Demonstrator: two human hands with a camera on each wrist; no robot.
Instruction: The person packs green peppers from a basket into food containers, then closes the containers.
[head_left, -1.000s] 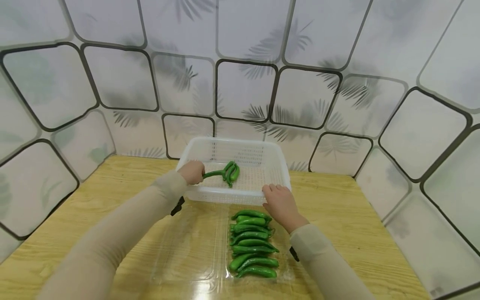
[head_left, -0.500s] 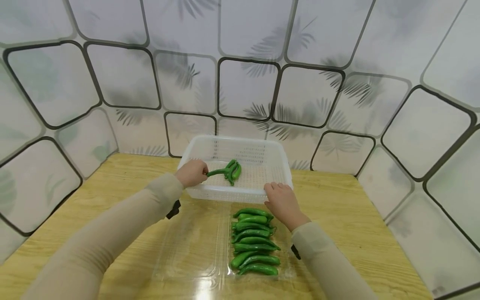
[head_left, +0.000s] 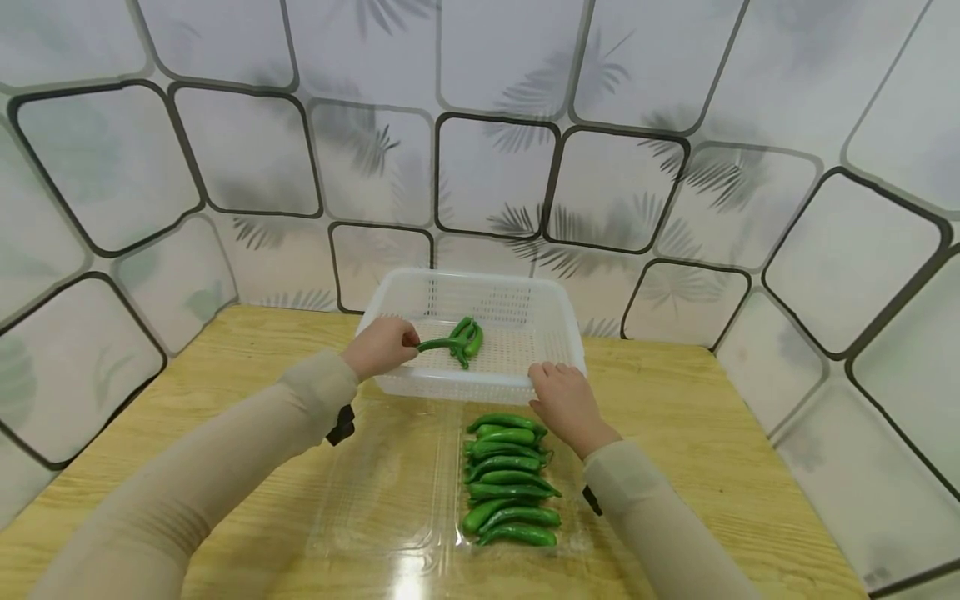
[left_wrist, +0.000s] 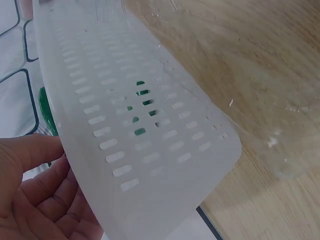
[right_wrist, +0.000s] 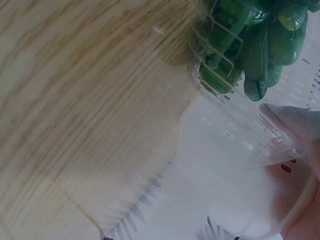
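My left hand point(head_left: 381, 346) reaches over the left side of a white perforated plastic basket point(head_left: 457, 382) and pinches one end of a long green pepper point(head_left: 438, 343). The pepper's other end lies against a few more green peppers point(head_left: 474, 340) on the basket floor. My right hand point(head_left: 564, 406) grips the basket's front rim near the right corner; in the right wrist view its thumb point(right_wrist: 292, 120) is on the outside, with fingers dimly visible through the wall. In the left wrist view, the basket wall point(left_wrist: 100, 150) hides most of the peppers.
A clear plastic clamshell container point(head_left: 382, 500) lies opened out on the wooden table point(head_left: 675, 433), in front of the basket. Its right half holds a column of several green peppers point(head_left: 513, 479). A patterned wall covering point(head_left: 495, 179) rises behind and at both sides.
My left hand has turned slightly and shifted a little to the right, still on the pepper's end. The right hand keeps its place on the rim. The peppers in the container look unchanged.
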